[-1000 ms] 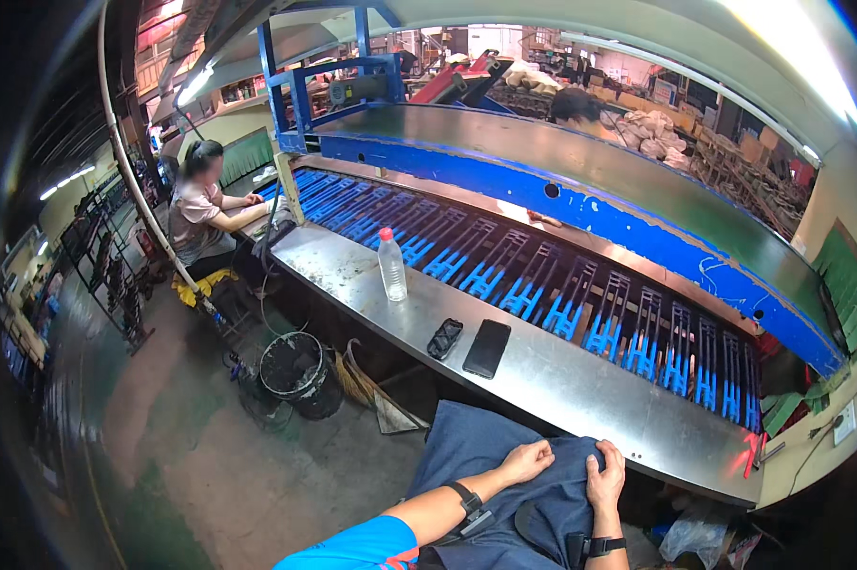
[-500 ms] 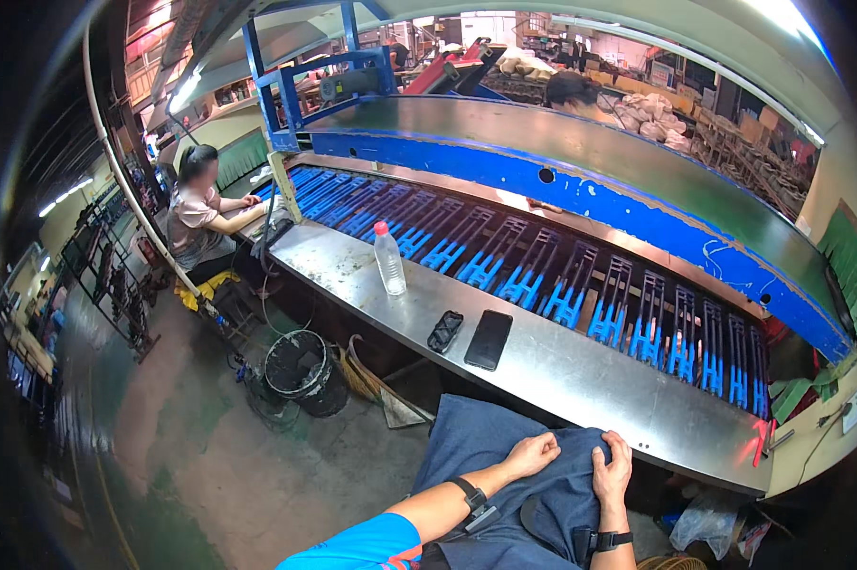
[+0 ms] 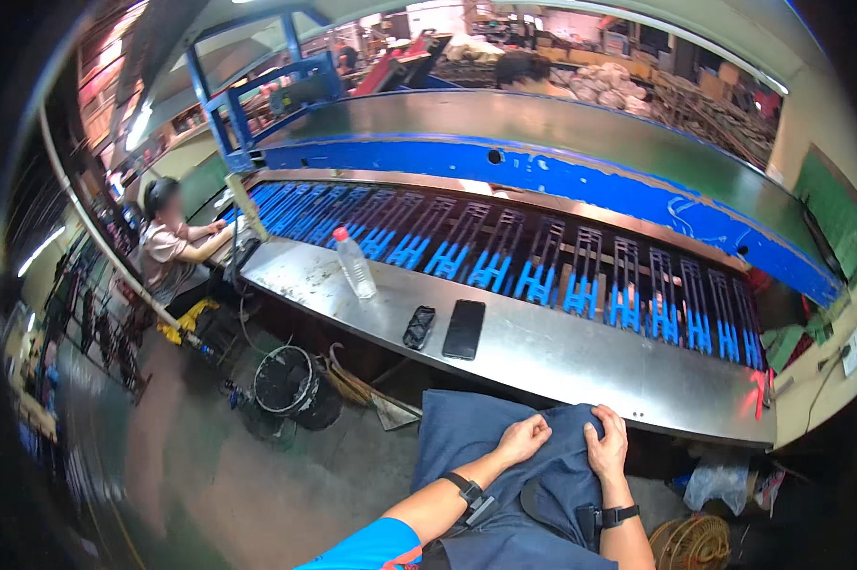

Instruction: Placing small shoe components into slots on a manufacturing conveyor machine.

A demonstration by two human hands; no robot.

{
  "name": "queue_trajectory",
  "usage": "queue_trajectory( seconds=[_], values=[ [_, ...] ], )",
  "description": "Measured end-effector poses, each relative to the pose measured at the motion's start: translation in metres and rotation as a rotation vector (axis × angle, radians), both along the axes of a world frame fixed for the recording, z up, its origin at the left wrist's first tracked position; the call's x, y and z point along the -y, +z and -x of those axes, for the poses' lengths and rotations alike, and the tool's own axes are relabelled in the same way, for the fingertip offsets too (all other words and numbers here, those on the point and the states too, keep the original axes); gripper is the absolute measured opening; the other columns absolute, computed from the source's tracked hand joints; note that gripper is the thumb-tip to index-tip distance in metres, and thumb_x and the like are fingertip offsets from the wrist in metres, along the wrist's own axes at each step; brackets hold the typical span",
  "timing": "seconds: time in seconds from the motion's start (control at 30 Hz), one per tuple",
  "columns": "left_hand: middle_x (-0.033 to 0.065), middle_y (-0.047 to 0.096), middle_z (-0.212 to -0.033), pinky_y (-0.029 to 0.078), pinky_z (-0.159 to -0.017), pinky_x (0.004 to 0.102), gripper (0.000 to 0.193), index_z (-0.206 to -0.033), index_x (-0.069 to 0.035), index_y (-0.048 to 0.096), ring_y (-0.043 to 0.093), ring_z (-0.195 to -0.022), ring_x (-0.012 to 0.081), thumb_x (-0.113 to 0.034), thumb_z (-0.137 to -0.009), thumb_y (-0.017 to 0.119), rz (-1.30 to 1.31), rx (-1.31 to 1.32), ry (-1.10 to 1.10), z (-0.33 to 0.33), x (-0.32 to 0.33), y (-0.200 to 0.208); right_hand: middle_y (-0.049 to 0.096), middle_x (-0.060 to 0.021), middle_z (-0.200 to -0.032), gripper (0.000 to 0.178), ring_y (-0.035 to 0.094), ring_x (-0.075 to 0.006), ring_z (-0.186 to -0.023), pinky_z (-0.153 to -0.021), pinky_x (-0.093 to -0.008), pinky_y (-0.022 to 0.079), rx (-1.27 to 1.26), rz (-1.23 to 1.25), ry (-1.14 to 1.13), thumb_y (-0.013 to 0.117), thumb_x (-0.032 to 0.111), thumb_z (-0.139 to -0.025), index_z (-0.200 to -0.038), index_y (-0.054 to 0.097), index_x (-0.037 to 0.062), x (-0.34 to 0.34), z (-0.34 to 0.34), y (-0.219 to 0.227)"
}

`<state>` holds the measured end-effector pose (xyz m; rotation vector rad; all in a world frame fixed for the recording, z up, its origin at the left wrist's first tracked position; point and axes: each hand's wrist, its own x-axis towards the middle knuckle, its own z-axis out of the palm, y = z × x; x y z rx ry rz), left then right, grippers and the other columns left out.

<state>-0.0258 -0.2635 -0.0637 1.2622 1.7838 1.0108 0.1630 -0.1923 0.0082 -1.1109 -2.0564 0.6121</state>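
mainly the view has swung since the earlier frame, sliding the clear bottle (image 3: 356,268) and black phone (image 3: 464,330) leftward together and showing more of a round tan object (image 3: 692,543) at lower right. the left hand (image 3: 523,440) and right hand (image 3: 608,446) keep their places on the dark blue cloth (image 3: 460,427), just beside the metal surface (image 3: 561,369), so the handling looks unchanged. left fingers curl; the right thumb stands apart from its fingers; whether either grip pinches cloth, i cannot tell.

Matt cloth apron (image 3: 466,427), smooth metal counter (image 3: 561,370)
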Motion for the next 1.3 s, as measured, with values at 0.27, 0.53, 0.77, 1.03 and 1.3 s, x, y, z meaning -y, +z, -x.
queue_trajectory(
  seconds=[0.27, 0.53, 0.77, 1.03, 1.3],
  values=[
    [0.0074, 0.064, -0.072, 0.050, -0.063, 0.0338, 0.024, -0.094, -0.005, 0.062, 0.062, -0.066, 0.0185, -0.029, -0.090, 0.066, -0.030, -0.003, -0.004, -0.002, -0.002, 0.003, 0.062, -0.0132, -0.119, 0.030, 0.055, -0.0328, -0.117, -0.101, -0.0414, 0.042, 0.001, -0.005, -0.008, 0.069, 0.014, -0.079, -0.108, 0.066, 0.0041, -0.001, -0.003, 0.005],
    [0.0082, 0.062, -0.070, 0.050, -0.062, 0.0353, 0.025, -0.090, -0.006, 0.061, 0.062, -0.064, 0.0204, -0.030, -0.089, 0.066, -0.017, -0.023, 0.020, -0.005, -0.004, 0.004, 0.061, -0.0115, -0.122, 0.032, 0.053, -0.0307, -0.119, -0.102, -0.0401, 0.041, 0.021, 0.028, -0.028, 0.069, 0.015, -0.080, -0.110, 0.065, 0.0056, 0.000, -0.004, 0.007],
    [0.0079, 0.064, -0.069, 0.050, -0.062, 0.0346, 0.025, -0.089, -0.005, 0.062, 0.063, -0.064, 0.0204, -0.029, -0.090, 0.066, -0.026, -0.017, 0.016, -0.006, -0.006, 0.006, 0.061, -0.0110, -0.123, 0.033, 0.053, -0.0305, -0.120, -0.101, -0.0404, 0.041, 0.017, 0.048, -0.033, 0.068, 0.017, -0.081, -0.112, 0.066, 0.0064, -0.003, -0.007, 0.006],
    [0.0033, 0.064, -0.072, 0.049, -0.063, 0.0282, 0.019, -0.090, -0.005, 0.064, 0.058, -0.068, 0.0095, -0.024, -0.089, 0.068, -0.022, 0.018, 0.002, -0.006, -0.007, -0.001, 0.063, -0.0104, -0.121, 0.032, 0.054, -0.0303, -0.119, -0.100, -0.0416, 0.042, 0.001, 0.010, -0.034, 0.068, 0.021, -0.081, -0.110, 0.066, 0.0070, -0.004, -0.006, 0.003],
    [0.0044, 0.063, -0.067, 0.048, -0.059, 0.0292, 0.022, -0.087, -0.004, 0.062, 0.057, -0.060, 0.0118, -0.025, -0.088, 0.068, -0.046, 0.019, 0.040, -0.006, -0.008, -0.006, 0.062, -0.0096, -0.121, 0.030, 0.054, -0.0285, -0.120, -0.100, -0.0416, 0.042, 0.003, -0.005, -0.047, 0.068, 0.019, -0.082, -0.110, 0.066, 0.0074, -0.004, -0.008, 0.001]
  ],
)
